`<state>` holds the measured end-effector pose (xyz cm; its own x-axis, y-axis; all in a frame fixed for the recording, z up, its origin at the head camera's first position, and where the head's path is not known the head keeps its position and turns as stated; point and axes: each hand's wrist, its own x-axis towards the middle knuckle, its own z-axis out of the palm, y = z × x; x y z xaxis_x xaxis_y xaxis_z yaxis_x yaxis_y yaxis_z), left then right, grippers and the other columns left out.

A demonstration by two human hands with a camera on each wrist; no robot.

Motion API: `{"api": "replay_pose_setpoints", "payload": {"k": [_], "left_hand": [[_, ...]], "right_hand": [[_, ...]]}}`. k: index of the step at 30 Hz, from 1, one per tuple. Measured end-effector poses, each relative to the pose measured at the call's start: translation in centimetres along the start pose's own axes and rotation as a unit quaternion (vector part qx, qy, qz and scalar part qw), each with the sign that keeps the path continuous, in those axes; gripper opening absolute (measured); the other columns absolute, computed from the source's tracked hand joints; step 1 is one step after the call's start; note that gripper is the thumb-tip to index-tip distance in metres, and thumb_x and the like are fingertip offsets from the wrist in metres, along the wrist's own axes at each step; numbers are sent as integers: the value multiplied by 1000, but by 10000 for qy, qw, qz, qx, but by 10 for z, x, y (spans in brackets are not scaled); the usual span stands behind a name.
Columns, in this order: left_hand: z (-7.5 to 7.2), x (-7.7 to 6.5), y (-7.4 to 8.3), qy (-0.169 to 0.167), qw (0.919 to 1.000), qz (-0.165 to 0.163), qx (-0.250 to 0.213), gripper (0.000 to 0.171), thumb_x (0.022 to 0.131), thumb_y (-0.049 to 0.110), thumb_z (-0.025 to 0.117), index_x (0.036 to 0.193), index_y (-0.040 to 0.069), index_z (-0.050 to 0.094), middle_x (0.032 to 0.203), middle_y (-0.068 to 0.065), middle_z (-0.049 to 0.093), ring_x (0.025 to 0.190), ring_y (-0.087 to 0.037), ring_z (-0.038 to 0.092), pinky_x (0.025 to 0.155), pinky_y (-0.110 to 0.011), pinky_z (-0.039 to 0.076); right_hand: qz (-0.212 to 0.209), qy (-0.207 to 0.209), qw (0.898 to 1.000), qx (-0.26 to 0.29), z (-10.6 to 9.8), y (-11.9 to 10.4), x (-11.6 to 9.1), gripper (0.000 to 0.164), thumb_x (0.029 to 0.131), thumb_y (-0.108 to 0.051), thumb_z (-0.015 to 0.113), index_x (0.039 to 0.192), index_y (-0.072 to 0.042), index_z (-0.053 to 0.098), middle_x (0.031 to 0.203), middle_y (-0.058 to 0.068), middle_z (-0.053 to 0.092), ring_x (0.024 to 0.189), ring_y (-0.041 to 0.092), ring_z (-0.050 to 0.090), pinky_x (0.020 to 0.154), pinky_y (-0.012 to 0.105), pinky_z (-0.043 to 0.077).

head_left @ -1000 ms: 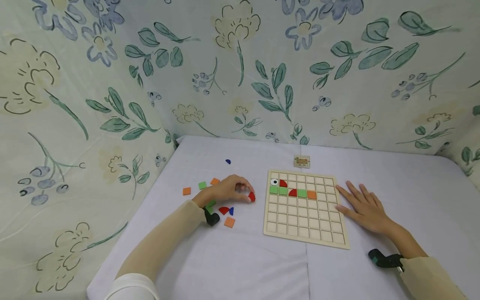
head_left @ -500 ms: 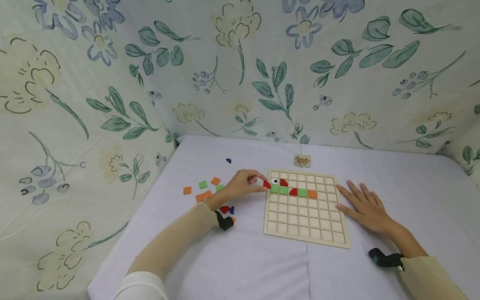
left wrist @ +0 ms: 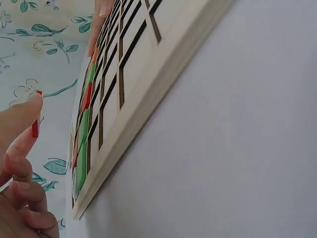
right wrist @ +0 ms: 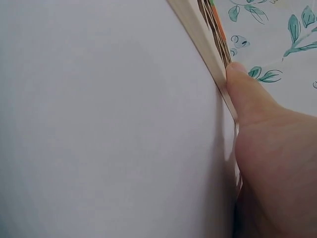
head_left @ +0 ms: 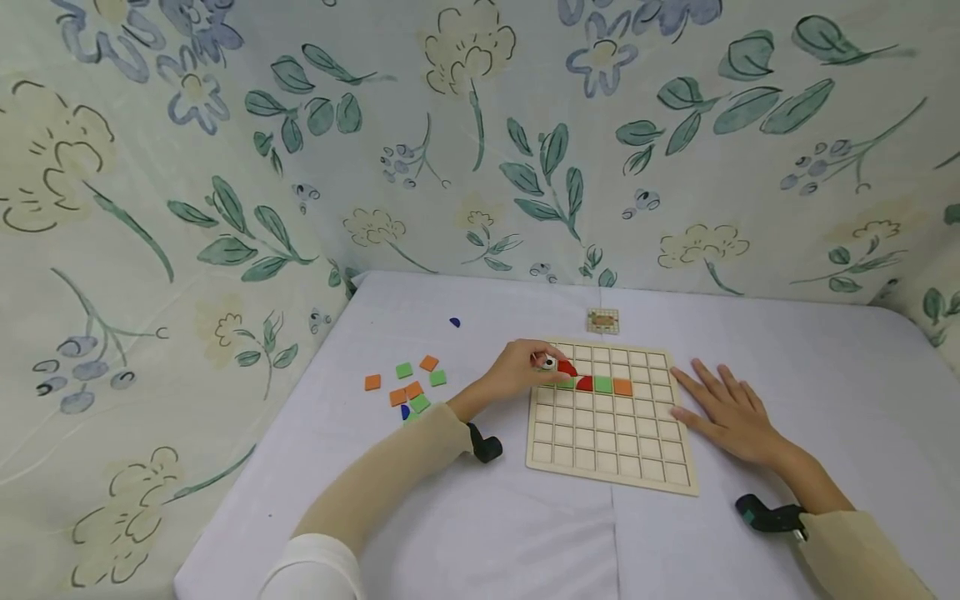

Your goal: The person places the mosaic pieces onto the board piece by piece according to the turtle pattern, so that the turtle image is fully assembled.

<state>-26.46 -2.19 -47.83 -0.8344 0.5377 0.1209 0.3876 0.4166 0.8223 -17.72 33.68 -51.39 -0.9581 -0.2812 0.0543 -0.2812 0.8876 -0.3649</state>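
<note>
My left hand [head_left: 521, 367] is over the upper left corner of the wooden grid board [head_left: 585, 454]. Its thumb and index finger pinch a thin red tile [left wrist: 35, 128], held above the board in the left wrist view; the other fingers are curled. Near those fingertips, a round eye tile [head_left: 550, 364] sits in the top left of the grid. Along one row lie a red rounded tile [head_left: 585, 384], a green square [head_left: 603, 385] and an orange square [head_left: 622, 387]. My right hand [head_left: 731, 421] lies with spread fingers at the board's right edge, its thumb [right wrist: 242, 91] touching the rim.
Left of the board, loose orange squares [head_left: 372, 382] and green squares [head_left: 438, 378] are scattered on the white cloth [head_left: 525, 533]. A blue half-round tile [head_left: 455, 322] lies farther back. Behind the board is a small picture card [head_left: 603, 321]. A floral curtain [head_left: 450, 183] encloses the table.
My left hand has carried the red tile rightward from beside the loose pieces to over the board's upper left corner. The right hand has stayed at the board's edge.
</note>
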Motion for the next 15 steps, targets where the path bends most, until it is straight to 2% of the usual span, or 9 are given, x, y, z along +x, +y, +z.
{"api": "replay_pose_setpoints", "payload": {"k": [4,8,11,15], "left_hand": [[10,7,6,-13,10000,14,18,31,84,25,83,109,10,75,73,-7,47,68,-9,39,62,-22,31],[20,14,11,-80,10000,15,11,29,84,25,83,108,10,75,71,-3,49,67,-8,41,63,-20,33],[27,20,14,-146,9998,60,115,29,84,27,83,107,13,75,69,0,46,64,-8,39,63,-20,33],[35,25,18,-180,9987,205,420,30,83,32,83,107,16,76,77,-2,53,67,-8,42,64,-19,35]], "right_hand": [[20,-37,10000,3,-1,0,1,76,101,-49,51,161,-17,17,163,26,5,144,53,-9,107,69,-10],[28,-35,10000,-10,-1,1,1,76,101,-49,51,161,-17,17,163,26,6,145,53,-10,107,69,-11],[31,-41,10000,-8,-1,1,1,76,101,-49,52,161,-16,18,162,26,6,144,54,-9,107,69,-11],[42,-61,10000,-5,-2,0,2,76,101,-49,51,161,-16,18,162,26,6,144,54,-9,107,70,-10]]}}
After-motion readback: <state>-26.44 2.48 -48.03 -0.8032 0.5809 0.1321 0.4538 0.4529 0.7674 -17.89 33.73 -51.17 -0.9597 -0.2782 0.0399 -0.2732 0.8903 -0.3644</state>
